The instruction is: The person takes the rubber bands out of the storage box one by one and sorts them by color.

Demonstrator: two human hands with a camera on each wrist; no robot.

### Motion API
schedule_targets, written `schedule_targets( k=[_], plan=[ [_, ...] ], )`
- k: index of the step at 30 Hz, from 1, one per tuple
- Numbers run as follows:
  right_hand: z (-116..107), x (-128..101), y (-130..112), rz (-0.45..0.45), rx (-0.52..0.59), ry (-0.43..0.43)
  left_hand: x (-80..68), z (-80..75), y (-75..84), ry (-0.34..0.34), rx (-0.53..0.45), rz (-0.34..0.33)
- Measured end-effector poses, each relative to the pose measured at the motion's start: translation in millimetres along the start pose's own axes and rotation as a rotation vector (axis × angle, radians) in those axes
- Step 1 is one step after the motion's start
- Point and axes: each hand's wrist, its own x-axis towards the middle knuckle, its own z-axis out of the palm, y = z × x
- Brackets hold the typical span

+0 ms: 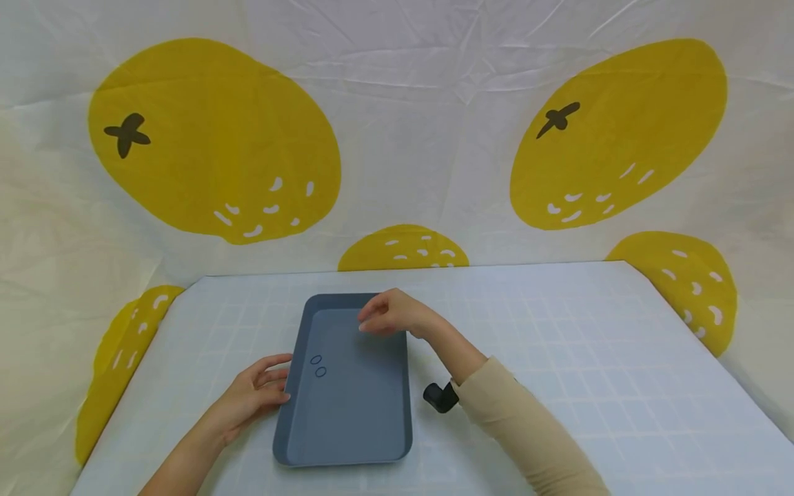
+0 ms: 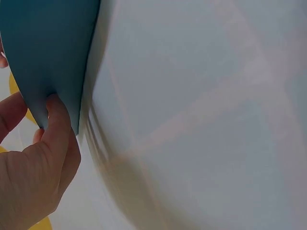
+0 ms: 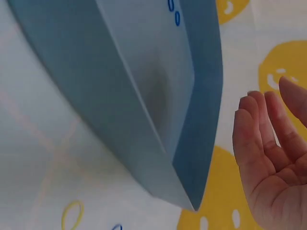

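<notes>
A shallow blue-grey tray [image 1: 347, 413] lies lengthwise on the table, and two small blue rings [image 1: 317, 364] rest close together on its left part. My left hand [image 1: 248, 394] touches the tray's left wall, its fingertips against the outer side in the left wrist view. Over the far right part of the tray hovers my right hand [image 1: 393, 313], fingers loosely bent and nothing between them. The right wrist view shows that palm [image 3: 273, 172] beyond the tray's end wall.
At the bottom of the right wrist view a yellow ring [image 3: 64, 218] and part of a blue ring [image 3: 116, 226] lie on the pale checked cloth [image 1: 558, 331]. A black device [image 1: 440, 397] shows by the right sleeve. A fruit-patterned curtain stands behind.
</notes>
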Motion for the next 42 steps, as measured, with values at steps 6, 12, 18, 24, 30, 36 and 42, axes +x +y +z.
schedule_targets(
  k=[6, 12, 18, 24, 30, 36, 42],
  plan=[
    [15.5, 11.7, 0.7, -0.024, -0.033, -0.034, 1.4, -0.6, 0.1, 0.002, 0.003, -0.003],
    [30.0, 20.0, 0.1, -0.011, -0.034, -0.038, 1.1, 0.8, 0.3, 0.009, 0.002, -0.003],
    [41.8, 27.4, 1.8, -0.009, -0.052, -0.032, 1.6, 0.0, -0.2, 0.008, 0.003, -0.002],
    [55.5, 34.6, 9.1, -0.008, -0.117, -0.039, 1.9, -0.2, -1.6, -0.012, -0.007, 0.01],
    [70.6, 42.6, 19.0, 0.011, -0.11, -0.032, 2.4, -1.2, -1.1, -0.02, -0.019, 0.004],
    [82.6, 45.0, 21.1, 0.026, -0.178, 0.011, 1.2, -0.8, 0.5, -0.012, -0.012, 0.0],
    [90.6, 45.5, 23.6, -0.037, -0.387, 0.072, -0.7, 0.8, 2.2, 0.001, -0.004, -0.007]
  ],
)
